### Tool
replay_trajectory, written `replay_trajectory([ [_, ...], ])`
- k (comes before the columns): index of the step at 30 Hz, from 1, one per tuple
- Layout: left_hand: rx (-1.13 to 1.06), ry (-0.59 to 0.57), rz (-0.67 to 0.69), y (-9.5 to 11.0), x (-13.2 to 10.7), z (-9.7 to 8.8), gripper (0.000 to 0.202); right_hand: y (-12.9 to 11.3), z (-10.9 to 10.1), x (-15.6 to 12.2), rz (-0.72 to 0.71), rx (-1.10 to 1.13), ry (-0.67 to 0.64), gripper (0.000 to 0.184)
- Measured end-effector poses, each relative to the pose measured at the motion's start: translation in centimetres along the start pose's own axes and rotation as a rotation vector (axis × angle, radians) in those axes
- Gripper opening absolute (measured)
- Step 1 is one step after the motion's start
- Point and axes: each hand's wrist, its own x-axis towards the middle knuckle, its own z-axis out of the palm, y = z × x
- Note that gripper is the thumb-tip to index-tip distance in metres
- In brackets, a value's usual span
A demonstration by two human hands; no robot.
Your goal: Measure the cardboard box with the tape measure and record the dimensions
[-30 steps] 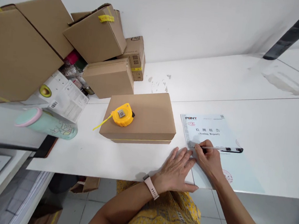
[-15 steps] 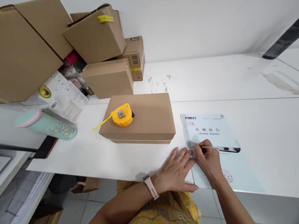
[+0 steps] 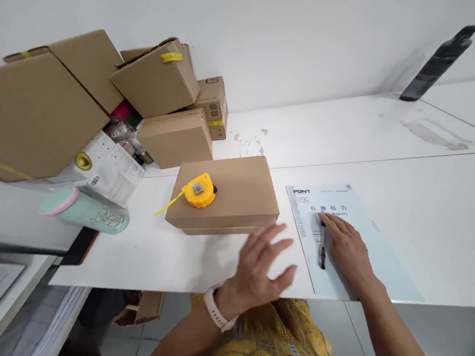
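Note:
My left hand (image 3: 260, 264) hovers above the white table (image 3: 430, 185) with its fingers spread, holding nothing, just in front of a flat cardboard box (image 3: 236, 192). A yellow tape measure (image 3: 197, 190) lies on that box, its tape tip hanging off the left edge. My right hand (image 3: 346, 245) lies flat on a pale blue printed report sheet (image 3: 381, 259), fingers stretched out. A pen (image 3: 322, 246) lies on the sheet right beside the hand's thumb side, pointing toward me.
Several cardboard boxes (image 3: 38, 108) are stacked at the back left against the wall. A white product carton (image 3: 108, 168) and a mint bottle with a pink lid (image 3: 85, 212) lie near them. A dark object (image 3: 437, 62) leans on the wall at the far right.
My right hand has laid the pen down on the sheet and flattened. My left hand has lifted off the table and moved left toward the box. The view has tilted slightly down.

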Motion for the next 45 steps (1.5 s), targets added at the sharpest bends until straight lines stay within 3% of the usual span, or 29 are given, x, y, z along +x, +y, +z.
replay_trajectory([
  [3, 0.303, 0.302, -0.057, -1.9, 2.8, -6.2, 0.039, -0.3, -0.6, -0.1, 0.028, -0.009, 0.049, 0.069],
  [5, 0.427, 0.347, -0.212, -3.9, 4.0, -9.2, 0.042, -1.2, -1.7, 0.1, 0.088, 0.003, 0.124, 0.061],
  [6, 0.434, 0.309, -0.289, -5.1, 4.4, -10.0, 0.048, -1.9, -2.3, 0.3, 0.116, 0.014, 0.163, 0.056],
  [10, 0.354, 0.069, -0.479, -9.5, 4.6, -10.5, 0.058, -4.9, -4.9, 1.0, 0.199, 0.112, 0.299, 0.043],
  [12, 0.359, 0.071, -0.490, -10.5, 4.4, -9.9, 0.051, -6.7, -6.0, 0.9, 0.225, 0.192, 0.353, 0.039],
  [14, 0.338, 0.153, -0.478, -9.9, 4.2, -9.7, 0.044, -8.8, -6.9, 0.3, 0.259, 0.311, 0.378, 0.033],
  [16, 0.208, 0.172, -0.478, -7.6, 3.6, -9.9, 0.041, -11.2, -7.8, -0.6, 0.300, 0.498, 0.326, 0.028],
  [18, -0.043, 0.007, -0.506, -4.3, 2.6, -10.2, 0.045, -13.7, -8.6, -1.6, 0.316, 0.777, 0.130, 0.026],
  [20, -0.313, -0.255, -0.535, -0.9, 1.4, -10.4, 0.063, -15.8, -9.4, -2.6, 0.279, 1.092, -0.158, 0.035],
  [23, -0.431, -0.496, -0.540, 2.3, -0.3, -10.1, 0.080, -17.8, -10.0, -3.6, 0.264, 1.372, -0.451, 0.048],
  [27, -0.410, -0.586, -0.692, 2.8, -1.6, -9.7, 0.082, -18.5, -9.7, -4.1, 0.293, 1.473, -0.631, 0.044],
  [31, -0.396, -0.585, -0.777, 2.1, -2.4, -10.1, 0.080, -18.8, -9.3, -4.0, 0.292, 1.461, -0.664, 0.040],
  [34, -0.432, -0.492, -0.792, 1.1, -2.9, -11.5, 0.073, -18.2, -9.8, -3.3, 0.316, 1.399, -0.623, 0.042],
  [37, -0.464, -0.284, -0.785, -1.1, -3.1, -14.3, 0.066, -15.7, -10.6, -1.8, 0.398, 1.322, -0.479, 0.043],
  [42, -0.393, 0.193, -0.750, -7.3, -1.8, -19.9, 0.063, -10.6, -10.5, 2.9, 0.553, 1.328, -0.043, 0.044],
  [45, -0.409, 0.410, -0.785, -11.3, -0.2, -21.5, 0.064, -10.4, -9.0, 6.7, 0.555, 1.347, 0.034, 0.043],
])
